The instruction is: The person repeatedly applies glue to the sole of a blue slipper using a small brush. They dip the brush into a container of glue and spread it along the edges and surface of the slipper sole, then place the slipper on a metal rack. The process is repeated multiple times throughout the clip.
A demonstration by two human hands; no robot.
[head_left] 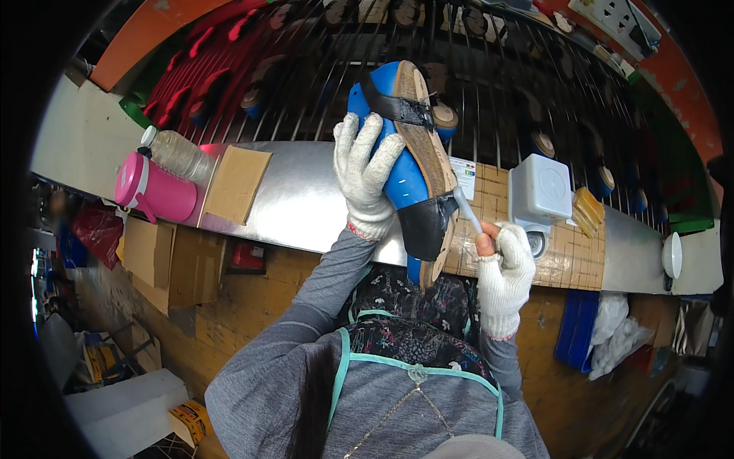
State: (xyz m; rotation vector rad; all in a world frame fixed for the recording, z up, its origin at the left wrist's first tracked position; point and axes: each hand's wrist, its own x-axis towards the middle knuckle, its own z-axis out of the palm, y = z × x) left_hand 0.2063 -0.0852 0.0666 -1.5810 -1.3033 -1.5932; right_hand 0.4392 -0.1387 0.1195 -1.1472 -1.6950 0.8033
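My left hand (365,172), in a white knit glove, grips a blue shoe last (407,182) from its left side, fingers spread along it. On the last sits a sandal with a brown sole (425,149) and black straps (425,229); it is held up on edge, toe and heel ends pointing far and near. My right hand (506,277), gloved with thumb and a fingertip bare, pinches a slim white translucent stick-like tool (467,211). Its upper end meets or nearly meets the sole's edge beside the near strap. What tip it has is too small to make out.
A white container (540,190) and a yellow block (588,211) stand on the right of the metal bench (294,200). Leftward are a cardboard piece (238,183), pink jug (164,187) and clear bottle (180,153). Behind, a metal-rod rack (489,115) holds several shoes.
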